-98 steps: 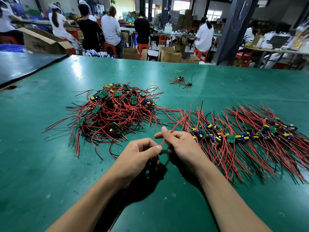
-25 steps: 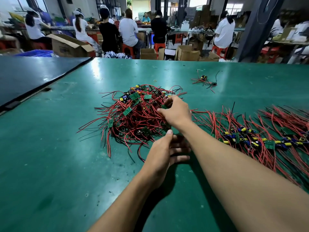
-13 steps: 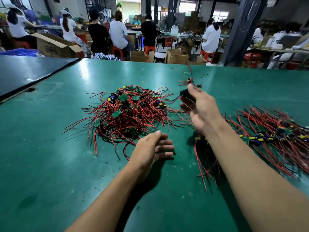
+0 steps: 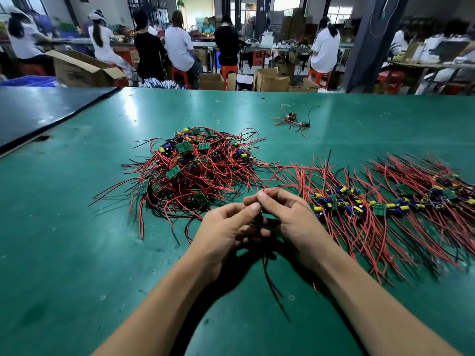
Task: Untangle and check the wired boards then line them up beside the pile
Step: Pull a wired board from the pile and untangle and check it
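Observation:
A tangled pile of small green boards with red and black wires [image 4: 195, 165] lies left of centre on the green table [image 4: 77, 227]. To its right runs a row of laid-out wired boards [image 4: 385, 204]. Both hands meet in front of the pile, just left of the row. My left hand [image 4: 226, 227] and my right hand [image 4: 288, 217] pinch one wired board between them; the board itself is mostly hidden by the fingers. Its red wire [image 4: 272, 176] arcs up from my right fingertips and its black wires [image 4: 272, 281] hang toward me.
A single wired board [image 4: 291, 119] lies apart at the far middle of the table. A dark table [image 4: 38, 109] adjoins on the left. Beyond the far edge sit several people on red stools among cardboard boxes [image 4: 272, 80], and a dark pillar [image 4: 370, 42] stands at the right.
My right hand pulled one board out of the pile, swung it right and up, then brought it down in front of me. My left hand rose off the table and took hold of it too.

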The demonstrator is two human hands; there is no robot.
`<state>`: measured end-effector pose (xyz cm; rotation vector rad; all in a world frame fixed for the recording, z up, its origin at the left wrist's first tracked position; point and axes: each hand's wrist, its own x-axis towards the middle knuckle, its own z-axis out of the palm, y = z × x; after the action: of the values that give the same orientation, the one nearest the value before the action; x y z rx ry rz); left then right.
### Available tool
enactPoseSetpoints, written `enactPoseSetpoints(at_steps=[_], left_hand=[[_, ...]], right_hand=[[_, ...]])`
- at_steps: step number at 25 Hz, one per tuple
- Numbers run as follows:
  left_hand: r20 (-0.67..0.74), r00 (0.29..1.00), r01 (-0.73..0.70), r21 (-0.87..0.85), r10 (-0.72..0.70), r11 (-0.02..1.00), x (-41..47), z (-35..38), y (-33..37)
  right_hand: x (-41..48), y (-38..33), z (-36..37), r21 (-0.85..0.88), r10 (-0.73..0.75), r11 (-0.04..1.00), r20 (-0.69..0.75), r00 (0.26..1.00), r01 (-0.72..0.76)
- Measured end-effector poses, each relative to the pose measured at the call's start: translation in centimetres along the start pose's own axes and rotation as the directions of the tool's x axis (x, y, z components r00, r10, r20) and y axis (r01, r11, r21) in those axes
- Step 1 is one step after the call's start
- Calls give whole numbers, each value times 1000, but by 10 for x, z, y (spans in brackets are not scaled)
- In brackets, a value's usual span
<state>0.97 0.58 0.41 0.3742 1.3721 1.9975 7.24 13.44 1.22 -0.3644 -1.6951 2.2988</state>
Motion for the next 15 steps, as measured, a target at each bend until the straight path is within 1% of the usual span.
enactPoseSetpoints(at_steps=[3,5,8,11,13,15], left_hand=[[41,999,-9,45,7,999,-3,-1,2],[86,996,-7,113,-3,994,-5,0,2],[138,990,6,168,-29,986,-10,2,1],[165,986,-8,234,-32,972,-10,0,0],[173,985,-71,305,18,950,-10,0,-1],[164,983,-136,362,81,922,-10,1,-3]], right_hand=[[-1,-4,-4,-106,-55,993,-15,998,53],[0,-5,-5,-126,-23,992,-59,998,16],[0,-8,-7,-235,13,971,-110,994,-39],[-5,-11,-9,-286,53,956,-62,997,-68],[-7,-11,-9,-369,77,927,-8,997,-75],[-8,-9,-9,-471,99,877,-10,995,-92]])
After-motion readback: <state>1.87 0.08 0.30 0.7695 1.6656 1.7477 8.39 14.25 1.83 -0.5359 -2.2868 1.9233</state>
